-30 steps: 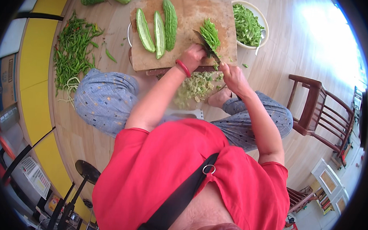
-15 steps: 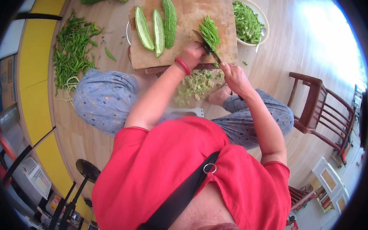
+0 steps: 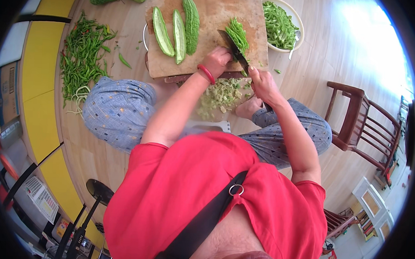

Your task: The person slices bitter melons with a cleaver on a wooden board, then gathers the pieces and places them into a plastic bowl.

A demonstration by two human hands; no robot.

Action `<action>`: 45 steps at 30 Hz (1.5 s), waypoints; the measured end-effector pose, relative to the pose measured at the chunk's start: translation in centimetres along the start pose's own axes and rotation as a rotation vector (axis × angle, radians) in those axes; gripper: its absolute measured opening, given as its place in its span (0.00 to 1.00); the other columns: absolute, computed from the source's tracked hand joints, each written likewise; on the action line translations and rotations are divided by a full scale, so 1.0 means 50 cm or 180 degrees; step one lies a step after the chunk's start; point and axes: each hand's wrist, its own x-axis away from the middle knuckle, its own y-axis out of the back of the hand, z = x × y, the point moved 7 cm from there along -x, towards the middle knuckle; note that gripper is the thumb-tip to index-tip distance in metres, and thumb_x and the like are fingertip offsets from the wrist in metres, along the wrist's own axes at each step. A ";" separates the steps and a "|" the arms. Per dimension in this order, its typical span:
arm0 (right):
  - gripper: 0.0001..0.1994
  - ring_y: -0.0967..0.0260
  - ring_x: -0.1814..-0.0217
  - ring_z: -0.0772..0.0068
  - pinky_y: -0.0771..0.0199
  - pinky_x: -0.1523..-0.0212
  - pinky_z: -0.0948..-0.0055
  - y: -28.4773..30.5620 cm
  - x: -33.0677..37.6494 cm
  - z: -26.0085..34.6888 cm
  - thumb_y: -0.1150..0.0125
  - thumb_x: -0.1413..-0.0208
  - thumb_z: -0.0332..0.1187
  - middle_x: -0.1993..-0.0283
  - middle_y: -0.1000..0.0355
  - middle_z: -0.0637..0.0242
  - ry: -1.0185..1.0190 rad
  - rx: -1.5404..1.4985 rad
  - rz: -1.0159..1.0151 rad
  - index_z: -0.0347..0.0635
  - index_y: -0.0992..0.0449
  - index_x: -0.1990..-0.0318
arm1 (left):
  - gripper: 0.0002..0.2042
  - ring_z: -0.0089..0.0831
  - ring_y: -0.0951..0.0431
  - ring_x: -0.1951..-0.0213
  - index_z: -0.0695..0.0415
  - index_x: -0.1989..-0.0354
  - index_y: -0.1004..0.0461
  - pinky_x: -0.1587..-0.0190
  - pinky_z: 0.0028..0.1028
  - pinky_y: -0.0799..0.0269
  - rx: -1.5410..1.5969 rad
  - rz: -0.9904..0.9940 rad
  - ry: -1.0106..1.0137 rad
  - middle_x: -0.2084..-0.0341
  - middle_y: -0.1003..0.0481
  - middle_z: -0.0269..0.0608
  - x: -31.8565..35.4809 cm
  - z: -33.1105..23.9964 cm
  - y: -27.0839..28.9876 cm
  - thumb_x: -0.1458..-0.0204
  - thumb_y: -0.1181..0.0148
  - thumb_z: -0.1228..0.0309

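1. The right hand [image 3: 263, 86] was closed around the handle of a dark knife [image 3: 234, 46], whose blade ran up and to the left from that grip.
2. Compared with 0.5 s earlier, more of the blade's flat face showed, its tip was slightly higher, and more of the handle's butt stuck out below the fist. The right thumb had also risen a little.
3. The left hand [image 3: 217, 61], with a red bracelet [image 3: 206, 74] at its wrist, was left of the right-hand grip, fingers bent down close beside the blade. Whether they pinched anything could not be told, since the fingertips were hidden. That hand was in nearly the same spot as before.
4. The green slices [image 3: 238, 33] lay up and left of the right-hand grip, along the blade's right side, on the wooden cutting board [image 3: 216, 20]. Their heap looked much the same as earlier.
5. Farther left of both hands, 2 hollowed gourd halves [image 3: 163, 32] and 1 bumpy gourd piece [image 3: 191, 24] lay unmoved.
6. Up and right of the grip was a pale bowl [image 3: 291, 16] of green shreds [image 3: 277, 29]; below-left of it, pale scraps [image 3: 222, 96] lay under the board's near edge.
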 end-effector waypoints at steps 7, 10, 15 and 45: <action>0.27 0.33 0.71 0.41 0.36 0.66 0.53 0.011 0.032 -0.021 0.62 0.40 0.49 0.77 0.32 0.44 -0.0267 0.0009 0.0058 0.30 0.29 0.72 | 0.04 0.37 0.26 0.69 0.57 0.79 0.28 0.68 0.32 0.29 0.0116 0.0028 0.0094 0.74 0.27 0.41 0.004 -0.001 0.000 0.65 0.42 0.78; 0.27 0.33 0.70 0.40 0.36 0.65 0.52 0.007 0.031 -0.021 0.62 0.40 0.49 0.77 0.32 0.43 -0.0298 -0.0124 0.0125 0.30 0.29 0.72 | 0.03 0.36 0.27 0.68 0.56 0.78 0.28 0.67 0.31 0.29 0.0036 -0.0012 0.0013 0.74 0.27 0.40 0.002 -0.006 0.002 0.64 0.44 0.77; 0.26 0.33 0.73 0.44 0.36 0.66 0.54 -0.016 -0.001 -0.019 0.62 0.40 0.49 0.79 0.32 0.46 -0.0028 -0.0016 -0.0023 0.31 0.29 0.72 | 0.03 0.36 0.27 0.67 0.56 0.79 0.28 0.66 0.31 0.29 -0.0099 0.0040 -0.0019 0.74 0.27 0.40 0.008 -0.010 -0.005 0.64 0.45 0.78; 0.30 0.33 0.80 0.65 0.35 0.74 0.63 -0.007 0.022 -0.040 0.66 0.41 0.55 0.85 0.34 0.64 -0.0341 -0.0194 0.0284 0.35 0.30 0.76 | 0.04 0.36 0.27 0.72 0.56 0.80 0.28 0.70 0.32 0.31 -0.0020 -0.0305 0.0022 0.78 0.28 0.38 0.005 -0.008 0.014 0.65 0.40 0.79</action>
